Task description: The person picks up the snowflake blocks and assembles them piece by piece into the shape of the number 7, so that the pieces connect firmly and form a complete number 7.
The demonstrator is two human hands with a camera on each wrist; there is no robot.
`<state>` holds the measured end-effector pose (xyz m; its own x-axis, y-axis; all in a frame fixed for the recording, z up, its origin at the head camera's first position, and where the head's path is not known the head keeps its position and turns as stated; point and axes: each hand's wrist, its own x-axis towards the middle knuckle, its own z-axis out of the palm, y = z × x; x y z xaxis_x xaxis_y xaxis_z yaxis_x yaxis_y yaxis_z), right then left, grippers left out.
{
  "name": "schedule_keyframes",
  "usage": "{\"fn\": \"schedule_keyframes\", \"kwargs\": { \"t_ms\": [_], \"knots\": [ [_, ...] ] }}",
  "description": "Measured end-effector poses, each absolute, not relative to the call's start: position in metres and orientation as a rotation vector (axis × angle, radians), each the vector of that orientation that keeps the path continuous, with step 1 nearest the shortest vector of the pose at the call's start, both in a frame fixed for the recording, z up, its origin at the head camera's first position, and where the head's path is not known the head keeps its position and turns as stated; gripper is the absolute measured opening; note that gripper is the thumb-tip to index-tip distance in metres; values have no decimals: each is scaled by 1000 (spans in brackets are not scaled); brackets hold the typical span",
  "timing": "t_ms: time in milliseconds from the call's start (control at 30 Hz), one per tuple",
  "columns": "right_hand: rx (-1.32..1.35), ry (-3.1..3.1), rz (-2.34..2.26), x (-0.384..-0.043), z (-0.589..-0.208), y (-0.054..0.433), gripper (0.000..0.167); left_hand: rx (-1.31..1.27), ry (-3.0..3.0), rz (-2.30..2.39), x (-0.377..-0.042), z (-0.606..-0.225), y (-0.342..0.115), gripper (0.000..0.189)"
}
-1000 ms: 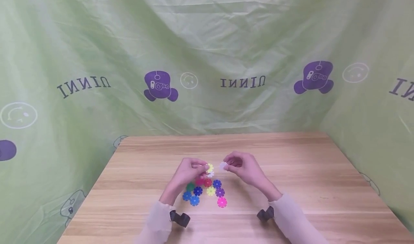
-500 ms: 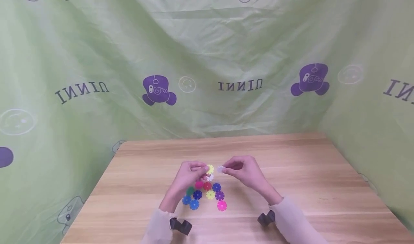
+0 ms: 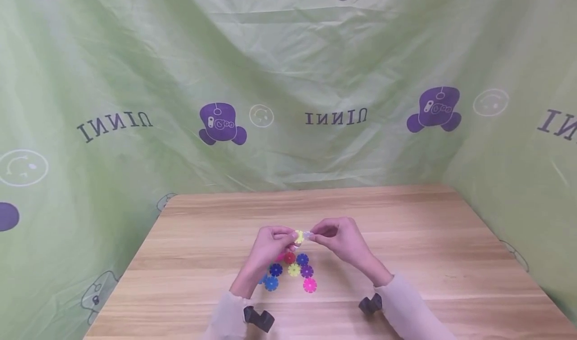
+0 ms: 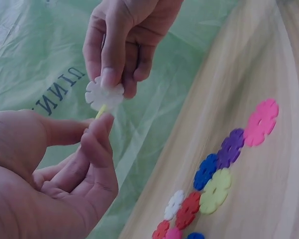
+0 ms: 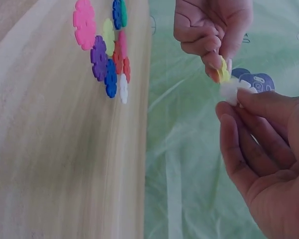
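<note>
My left hand [image 3: 272, 246] pinches a yellow notched plastic disc [image 3: 299, 237] between thumb and fingertips. Facing it, my right hand [image 3: 341, 238] holds a white notched disc [image 4: 102, 92] by its edge. Both discs are up above the table, and in the left wrist view the yellow one stands edge-on at the white one's lower rim. The right wrist view has the yellow rim overlapping the white disc's upper corner, the two turned at an angle to each other. My left fingers cover most of the yellow disc.
Several loose notched discs lie on the wooden table [image 3: 405, 260] below the hands, among them a pink disc [image 3: 309, 285], a purple disc [image 3: 307, 271], a red disc [image 3: 290, 258] and a light blue disc [image 3: 271, 283]. A green printed cloth [image 3: 288, 54] hangs behind the table.
My left hand has moved right with the yellow disc, closing the gap to the white disc. The right hand came slightly left earlier, then stayed nearly still.
</note>
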<state>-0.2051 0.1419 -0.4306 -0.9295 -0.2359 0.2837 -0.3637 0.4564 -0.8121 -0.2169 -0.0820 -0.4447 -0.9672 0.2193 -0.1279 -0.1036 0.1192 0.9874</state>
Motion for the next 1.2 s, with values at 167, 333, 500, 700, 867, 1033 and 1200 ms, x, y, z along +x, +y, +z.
{"fn": "schedule_keyframes", "kwargs": {
  "t_ms": [167,333,500,700,867,1033,1200],
  "knots": [
    [518,-2522,1454,-203,-432,140,9,62,2110,2004,-215,-446,-76,26],
    [495,-2486,1446,-203,-432,140,9,23,2071,2061,-215,-446,-70,23],
    [457,-2466,1453,-204,-434,142,10,-15,2035,2101,-215,-445,-64,23],
    [400,-2454,1511,-203,-439,143,10,-52,2023,2113,-211,-446,-59,23],
    [357,-2453,1590,-200,-442,138,10,-67,2015,2115,-208,-450,-58,26],
    [441,-2443,1550,-199,-439,131,8,-84,1910,2179,-207,-453,-59,27],
    [453,-2407,1507,-201,-433,132,9,-69,1873,2209,-211,-450,-60,28]
  ]
}}
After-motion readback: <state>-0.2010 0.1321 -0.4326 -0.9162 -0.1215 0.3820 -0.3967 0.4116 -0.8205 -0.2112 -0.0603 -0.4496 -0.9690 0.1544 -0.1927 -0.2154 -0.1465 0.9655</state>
